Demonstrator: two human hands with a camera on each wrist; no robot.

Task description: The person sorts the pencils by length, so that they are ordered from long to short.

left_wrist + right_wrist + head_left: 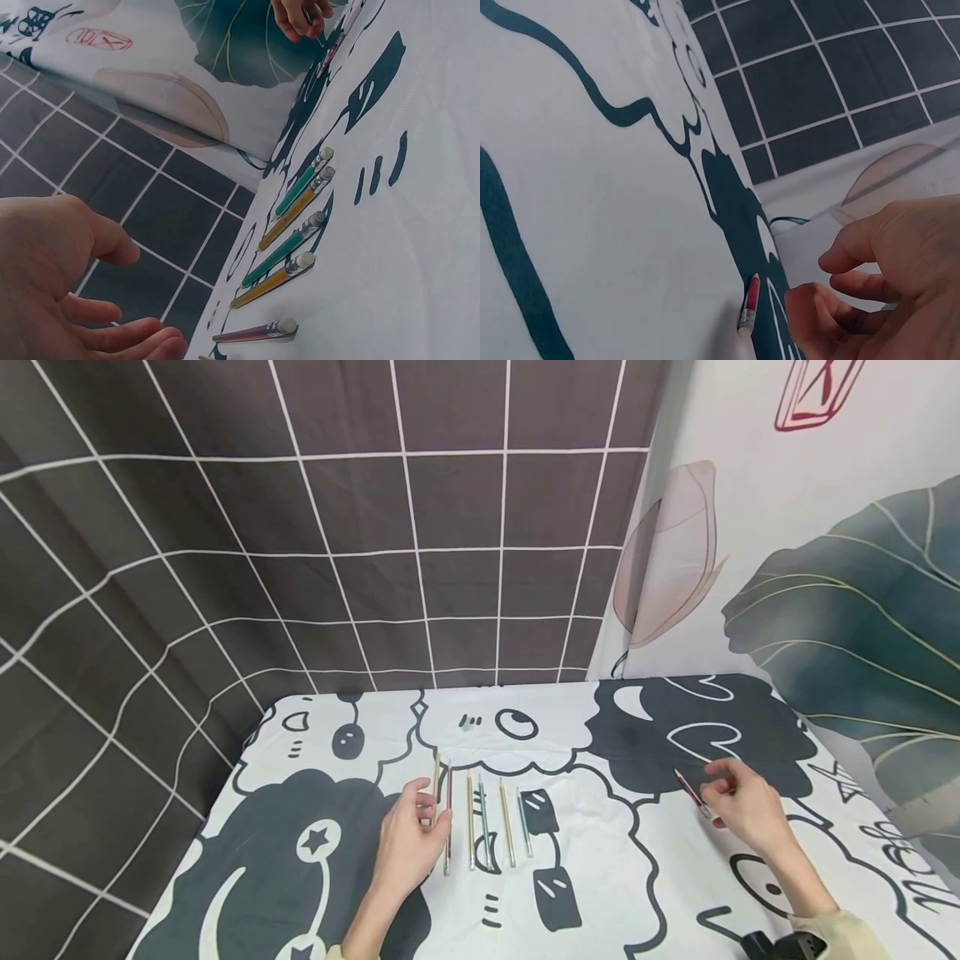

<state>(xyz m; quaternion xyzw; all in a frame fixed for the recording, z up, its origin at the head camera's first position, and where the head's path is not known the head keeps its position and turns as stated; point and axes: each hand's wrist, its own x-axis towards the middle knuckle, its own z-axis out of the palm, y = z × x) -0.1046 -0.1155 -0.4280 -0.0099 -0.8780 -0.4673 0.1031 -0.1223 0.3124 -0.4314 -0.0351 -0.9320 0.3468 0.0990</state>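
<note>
Several pencils lie side by side, roughly parallel, on the patterned cloth. My left hand [412, 835] is at the left end of this row, fingers relaxed, beside a red pencil [448, 818] and partly over a yellow pencil [437, 777]. The left wrist view shows white erasers on the near ends of a teal pencil [281, 251] and a yellow pencil [271, 282]. On the right, another red pencil [751, 300] lies alone on a dark patch of cloth. Loosely bent fingers of my right hand [877, 277] are close to it, with a gap showing in the right wrist view.
The black-and-white cartoon cloth [480, 935] covers the table. A dark gridded curtain [360, 585] hangs behind and to the left. At the right is a pale curtain [570, 672] edge beside a leaf-printed hanging [847, 610]. A black wrist device [780, 945] sits at my right sleeve.
</note>
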